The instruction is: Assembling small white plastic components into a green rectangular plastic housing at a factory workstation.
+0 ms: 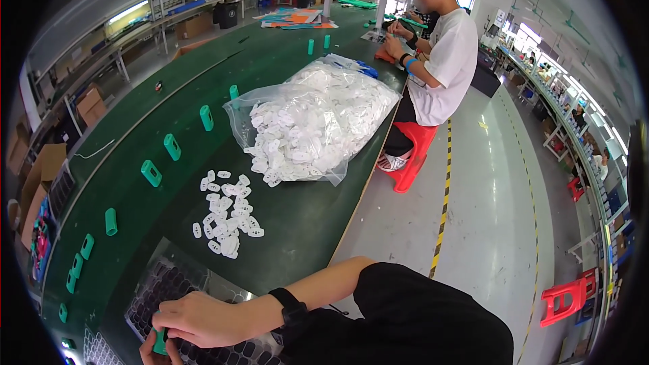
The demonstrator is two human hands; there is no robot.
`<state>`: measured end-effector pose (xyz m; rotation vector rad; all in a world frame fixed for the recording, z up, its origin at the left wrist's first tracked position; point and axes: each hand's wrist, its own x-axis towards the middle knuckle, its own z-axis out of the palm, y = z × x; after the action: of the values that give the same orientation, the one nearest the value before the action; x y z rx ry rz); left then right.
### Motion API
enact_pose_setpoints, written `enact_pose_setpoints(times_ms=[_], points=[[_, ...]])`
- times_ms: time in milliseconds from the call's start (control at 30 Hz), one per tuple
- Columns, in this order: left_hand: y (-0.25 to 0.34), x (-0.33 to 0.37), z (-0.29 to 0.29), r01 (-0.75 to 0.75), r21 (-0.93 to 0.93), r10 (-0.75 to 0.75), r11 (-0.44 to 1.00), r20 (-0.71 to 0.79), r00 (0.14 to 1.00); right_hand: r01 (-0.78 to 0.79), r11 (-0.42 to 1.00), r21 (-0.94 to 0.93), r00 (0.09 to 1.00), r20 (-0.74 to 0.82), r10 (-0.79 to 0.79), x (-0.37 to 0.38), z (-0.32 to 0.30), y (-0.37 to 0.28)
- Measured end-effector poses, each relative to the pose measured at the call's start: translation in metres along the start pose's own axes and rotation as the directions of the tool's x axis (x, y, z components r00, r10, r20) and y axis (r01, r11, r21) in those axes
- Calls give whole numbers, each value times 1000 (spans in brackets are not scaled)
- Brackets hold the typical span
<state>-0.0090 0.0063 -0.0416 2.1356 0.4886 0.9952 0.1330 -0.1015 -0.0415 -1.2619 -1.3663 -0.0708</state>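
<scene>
A small green plastic case (pixel 160 342) is held between my two hands at the lower left. My left hand (pixel 150 351), mostly cut off by the lower edge, has its fingers closed round the case. From above, my right hand (pixel 209 321) grips the same case with bent fingers; a black wristband is on that wrist. Beneath both hands lies a sheet of dark rounded pieces (pixel 162 284). Beyond them is a loose pile of small white oval pieces (pixel 226 213).
A large clear bag of white pieces (pixel 318 122) lies open on the green bench (pixel 291 230). Several green cases (pixel 151 173) stand in a curved row at the left. At the far right of the bench, a co-worker (pixel 443 54) sits on a red stool (pixel 414 155).
</scene>
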Motion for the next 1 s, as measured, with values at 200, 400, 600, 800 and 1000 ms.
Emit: enact_pose_setpoints(times_ms=[200, 400, 600, 800, 1000], points=[[3, -1, -4, 31, 40, -34, 999, 83, 996, -280, 943, -178, 918, 237, 317, 4, -10, 3], [-22, -15, -12, 203, -320, -185, 926, 84, 979, -281, 941, 190, 950, 194, 245, -2, 7, -3], [22, -11, -1, 94, -260, -47, 961, 183, 982, -270, 958, 97, 956, 147, 254, 0, -13, -15], [24, -11, -5, 281, -486, -144, 828, 300, 943, -261, 964, -47, 925, 272, 264, -3, -36, -24], [20, -6, 7, 433, -616, -221, 659, 392, 893, -14, 972, -235, 994, 105, 40, -13, -30, -20]])
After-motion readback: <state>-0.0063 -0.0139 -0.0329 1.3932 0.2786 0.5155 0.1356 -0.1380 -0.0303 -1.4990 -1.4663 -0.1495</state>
